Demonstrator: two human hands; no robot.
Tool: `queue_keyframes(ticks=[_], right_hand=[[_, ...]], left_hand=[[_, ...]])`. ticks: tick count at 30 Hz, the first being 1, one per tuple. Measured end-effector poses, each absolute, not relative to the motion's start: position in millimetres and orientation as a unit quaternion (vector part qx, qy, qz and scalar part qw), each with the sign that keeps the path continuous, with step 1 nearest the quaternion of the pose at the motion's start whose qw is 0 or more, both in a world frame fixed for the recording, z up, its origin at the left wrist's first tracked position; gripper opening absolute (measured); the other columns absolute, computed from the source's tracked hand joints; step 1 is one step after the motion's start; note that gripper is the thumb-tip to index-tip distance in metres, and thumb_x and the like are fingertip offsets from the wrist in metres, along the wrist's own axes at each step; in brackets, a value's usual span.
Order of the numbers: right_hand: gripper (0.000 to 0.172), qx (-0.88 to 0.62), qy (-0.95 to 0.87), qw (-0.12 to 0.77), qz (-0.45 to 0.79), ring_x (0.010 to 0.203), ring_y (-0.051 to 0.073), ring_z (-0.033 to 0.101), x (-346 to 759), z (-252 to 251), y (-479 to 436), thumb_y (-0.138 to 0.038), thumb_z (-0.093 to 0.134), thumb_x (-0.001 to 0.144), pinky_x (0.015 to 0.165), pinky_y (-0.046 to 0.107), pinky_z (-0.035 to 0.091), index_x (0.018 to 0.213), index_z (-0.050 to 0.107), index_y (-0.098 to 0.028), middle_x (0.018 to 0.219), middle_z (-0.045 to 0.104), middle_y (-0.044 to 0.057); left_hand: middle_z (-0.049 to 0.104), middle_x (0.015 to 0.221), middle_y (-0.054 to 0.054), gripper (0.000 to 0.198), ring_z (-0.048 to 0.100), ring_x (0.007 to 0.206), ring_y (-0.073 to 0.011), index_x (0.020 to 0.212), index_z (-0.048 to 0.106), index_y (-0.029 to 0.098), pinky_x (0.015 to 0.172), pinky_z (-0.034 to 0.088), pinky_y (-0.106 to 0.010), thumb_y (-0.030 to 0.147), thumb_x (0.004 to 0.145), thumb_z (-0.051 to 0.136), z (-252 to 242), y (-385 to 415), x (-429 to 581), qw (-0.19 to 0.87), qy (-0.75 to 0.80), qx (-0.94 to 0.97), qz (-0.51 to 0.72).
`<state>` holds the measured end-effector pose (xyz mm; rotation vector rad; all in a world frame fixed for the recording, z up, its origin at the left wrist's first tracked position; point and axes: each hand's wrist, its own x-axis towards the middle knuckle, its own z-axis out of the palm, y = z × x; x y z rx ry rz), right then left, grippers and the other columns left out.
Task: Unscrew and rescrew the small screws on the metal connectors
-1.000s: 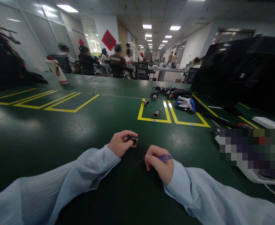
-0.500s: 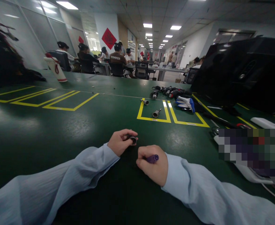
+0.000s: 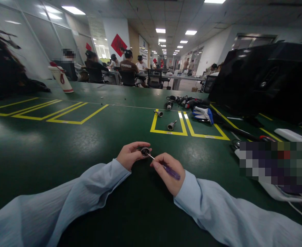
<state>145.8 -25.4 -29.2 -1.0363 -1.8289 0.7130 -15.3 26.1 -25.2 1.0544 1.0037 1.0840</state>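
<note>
Near the middle of the green table (image 3: 115, 192), my left hand (image 3: 130, 155) is closed around a round metal part (image 3: 145, 150) with a hollow, dark inside, its opening turned to the right and toward me. My right hand (image 3: 170, 171) grips a screwdriver (image 3: 171, 172) by its purple handle. The thin metal shaft points left and up, and its tip is at the opening of the round part; whether it touches the inside I cannot tell. Beyond my hands, two metal socket-like pieces with thin shanks, a nearer one (image 3: 170, 126) and a farther one (image 3: 160, 113), lie inside a yellow taped outline.
A white and blue glove (image 3: 202, 114) and a tangle of black tools and cables (image 3: 184, 101) lie at the back right. A large black case (image 3: 264, 79) stands at right. A white cup (image 3: 62, 79) stands far left, and several people sit at desks beyond.
My right hand has turned, so the screwdriver's shaft now shows and its tip meets the round part's opening. My left hand has tilted the part's opening more toward me.
</note>
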Motion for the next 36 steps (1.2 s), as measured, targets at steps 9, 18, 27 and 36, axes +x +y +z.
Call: queue_keyframes(ticks=[9, 18, 27, 36], right_hand=[[0.008, -0.385, -0.782, 0.423, 0.247, 0.070, 0.013, 0.049, 141.3, -29.3, -22.5, -0.013, 0.046, 0.079, 0.065, 0.025, 0.039, 0.077, 0.053, -0.017, 0.071, 0.054, 0.001], [0.006, -0.383, -0.790, 0.420, 0.230, 0.071, 0.014, 0.049, 138.5, -32.0, -20.7, -0.015, 0.047, 0.079, 0.066, 0.026, 0.039, 0.075, 0.051, -0.018, 0.071, 0.055, 0.001], [0.006, -0.385, -0.802, 0.401, 0.219, 0.075, 0.015, 0.050, 139.3, -30.6, -24.1, -0.015, 0.046, 0.079, 0.070, 0.028, 0.040, 0.077, 0.050, -0.018, 0.075, 0.057, 0.002], [0.007, -0.396, -0.790, 0.413, 0.219, 0.073, 0.015, 0.051, 138.6, -27.8, -24.2, -0.015, 0.046, 0.080, 0.067, 0.028, 0.040, 0.076, 0.051, -0.019, 0.072, 0.056, 0.001]], left_hand=[[0.067, 0.083, -0.009, 0.035, 0.062, 0.087, -0.0244, 0.088, 0.061, 0.011, 0.081, 0.047, -0.039, 0.011, 0.053, 0.063, -28.7, 25.9, -16.2, 0.605, 0.441, 0.481, 0.455], [0.065, 0.090, -0.007, 0.023, 0.063, 0.081, -0.0196, 0.078, 0.062, 0.011, 0.073, 0.051, -0.035, 0.012, 0.055, 0.059, -29.9, 28.6, -10.4, 0.563, 0.468, 0.494, 0.470], [0.063, 0.099, -0.009, 0.024, 0.060, 0.086, -0.0212, 0.070, 0.062, 0.010, 0.070, 0.052, -0.033, 0.008, 0.050, 0.051, -23.4, 24.7, -4.6, 0.562, 0.479, 0.470, 0.484], [0.062, 0.104, -0.008, 0.029, 0.058, 0.092, -0.0217, 0.077, 0.064, 0.011, 0.076, 0.051, -0.034, 0.007, 0.050, 0.055, -28.5, 27.0, -9.6, 0.583, 0.447, 0.478, 0.482]])
